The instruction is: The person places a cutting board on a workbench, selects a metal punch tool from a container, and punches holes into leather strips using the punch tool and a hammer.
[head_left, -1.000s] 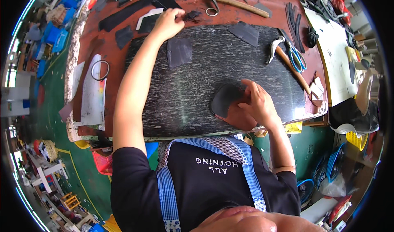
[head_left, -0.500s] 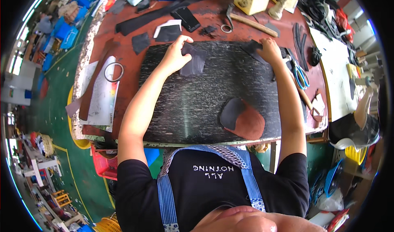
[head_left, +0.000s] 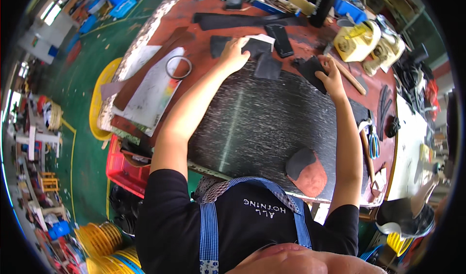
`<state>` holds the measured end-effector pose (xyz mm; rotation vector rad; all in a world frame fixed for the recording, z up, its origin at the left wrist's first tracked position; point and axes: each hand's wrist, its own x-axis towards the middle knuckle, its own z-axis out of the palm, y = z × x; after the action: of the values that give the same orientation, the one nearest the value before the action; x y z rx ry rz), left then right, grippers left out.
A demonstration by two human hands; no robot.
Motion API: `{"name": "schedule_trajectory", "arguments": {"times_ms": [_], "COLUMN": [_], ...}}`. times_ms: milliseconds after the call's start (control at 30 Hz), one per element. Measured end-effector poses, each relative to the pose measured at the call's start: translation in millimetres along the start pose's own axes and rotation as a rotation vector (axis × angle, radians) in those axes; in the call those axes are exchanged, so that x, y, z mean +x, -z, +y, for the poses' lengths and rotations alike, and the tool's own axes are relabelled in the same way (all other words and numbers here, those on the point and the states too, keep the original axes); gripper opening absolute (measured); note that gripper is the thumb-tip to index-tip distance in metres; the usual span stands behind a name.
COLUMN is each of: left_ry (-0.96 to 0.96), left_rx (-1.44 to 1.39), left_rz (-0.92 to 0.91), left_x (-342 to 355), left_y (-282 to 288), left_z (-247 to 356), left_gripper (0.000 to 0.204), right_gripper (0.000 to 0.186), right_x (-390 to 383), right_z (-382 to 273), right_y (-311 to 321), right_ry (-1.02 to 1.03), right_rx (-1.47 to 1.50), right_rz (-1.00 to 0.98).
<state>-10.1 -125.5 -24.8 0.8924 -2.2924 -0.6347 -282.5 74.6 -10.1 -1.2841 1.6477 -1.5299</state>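
In the head view my left hand [head_left: 233, 56] is over dark cut pieces [head_left: 221, 45] at the board's back left, thumb and fingers apart; whether it touches them is unclear. A square dark piece [head_left: 267, 68] lies just right of it, by a white-edged piece [head_left: 262, 40]. My right hand [head_left: 329, 77] grips a dark flat piece [head_left: 309, 72] at the back right of the speckled black board [head_left: 257, 123]. A rounded two-tone black and red-brown piece [head_left: 306, 172] lies near the front edge. Blue-handled scissors [head_left: 373, 140] and a wooden-handled tool [head_left: 366, 155] lie at the right.
At the back are cream containers [head_left: 354, 41], a wooden rod [head_left: 352, 77] and a black cylinder [head_left: 324, 5]. A metal ring [head_left: 178, 68] lies on white sheets [head_left: 150, 97] at left. Another person's arm [head_left: 422, 196] is at lower right, beside a pale adjoining tabletop [head_left: 410, 143].
My right hand has left the two-tone piece, reached to the back right and taken hold of a dark piece. My left hand has shifted over the back pieces. The view has turned.
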Motion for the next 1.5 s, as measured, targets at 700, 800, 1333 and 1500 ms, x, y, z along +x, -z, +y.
{"name": "schedule_trajectory", "arguments": {"times_ms": [700,800,1333,1500], "left_ry": [0.713,0.897,0.917,0.676], "left_rx": [-1.662,-1.722,-1.525,-1.431], "left_rz": [0.647,0.679,0.731,0.675], "left_x": [-330.8,-326.0,-265.0,-253.9], "left_y": [209.9,210.8,187.0,183.2], "left_z": [-14.7,-29.3,-40.5,-68.4], "left_gripper": [0.04,0.032,0.03,0.03], "right_gripper": [0.021,0.019,0.034,0.018], "right_x": [25.8,29.5,93.8,106.8], "right_z": [-56.5,-53.6,-97.8,-109.2], "right_y": [-366.9,-351.4,-446.0,-489.3], "right_ry": [0.905,0.867,1.194,1.277], "right_rx": [-1.213,-1.13,-0.835,-1.026], "right_rz": [-0.51,-0.503,-0.384,-0.691]}}
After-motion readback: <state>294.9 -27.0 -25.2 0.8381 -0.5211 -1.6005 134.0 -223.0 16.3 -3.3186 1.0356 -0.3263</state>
